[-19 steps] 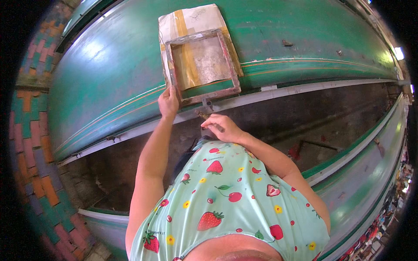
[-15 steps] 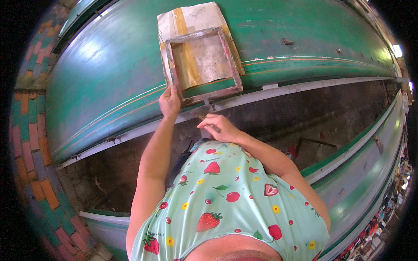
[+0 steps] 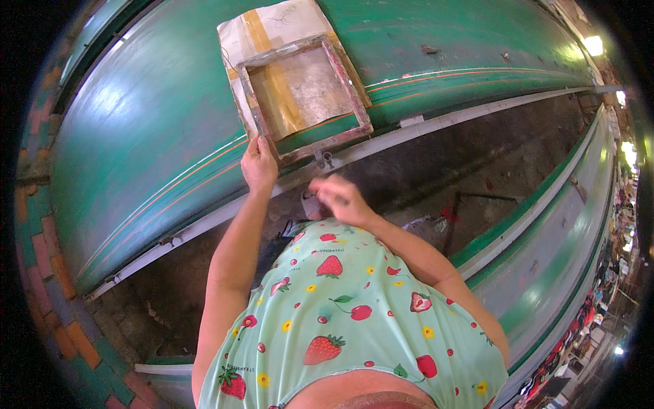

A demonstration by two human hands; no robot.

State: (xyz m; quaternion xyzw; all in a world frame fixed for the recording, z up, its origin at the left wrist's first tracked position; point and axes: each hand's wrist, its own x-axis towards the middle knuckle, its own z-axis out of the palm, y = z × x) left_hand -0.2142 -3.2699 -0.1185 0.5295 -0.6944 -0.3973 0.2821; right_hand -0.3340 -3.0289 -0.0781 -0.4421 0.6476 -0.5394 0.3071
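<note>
In the head view, the left hand is clamping the near-left corner of a rectangular frame, which is lying over a taped white board on the green bench. Well apart from the left, the blurred right hand is curling around a slim tool near the bench's edge.

The frame is brownish, the table green, the strawberry-print shirt mint.
</note>
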